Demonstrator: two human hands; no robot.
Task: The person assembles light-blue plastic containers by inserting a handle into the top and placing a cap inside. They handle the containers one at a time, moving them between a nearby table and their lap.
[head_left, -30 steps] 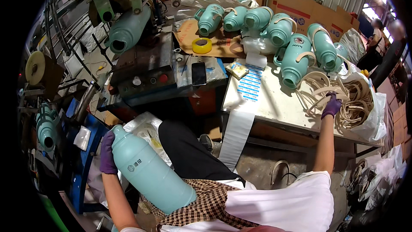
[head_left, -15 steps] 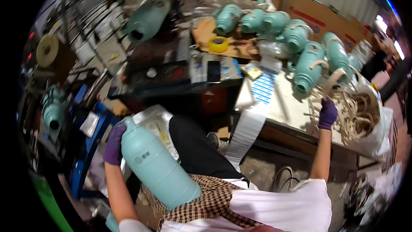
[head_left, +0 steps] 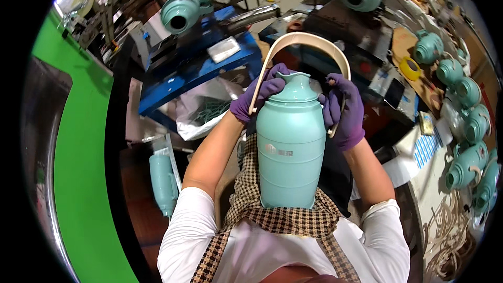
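Note:
A tall teal thermos jug [head_left: 291, 147] stands upright on my lap, its spout pointing away from me. A cream plastic handle [head_left: 306, 39] arches over its top. My left hand [head_left: 259, 94], in a purple glove, grips the handle's left end against the jug's neck. My right hand [head_left: 344, 109], also gloved, presses the handle's right end against the other side of the neck.
A blue machine stand [head_left: 204, 57] holds another teal jug [head_left: 181, 13] ahead on the left. Several finished jugs [head_left: 466, 126] line a table on the right, with a heap of cream handles [head_left: 450, 236] below them. One jug [head_left: 163, 183] lies by my left thigh.
My right hand left the pile of handles on the table and brought one over the jug. The jug went from leaning at my left side to upright on my lap, both hands at its neck.

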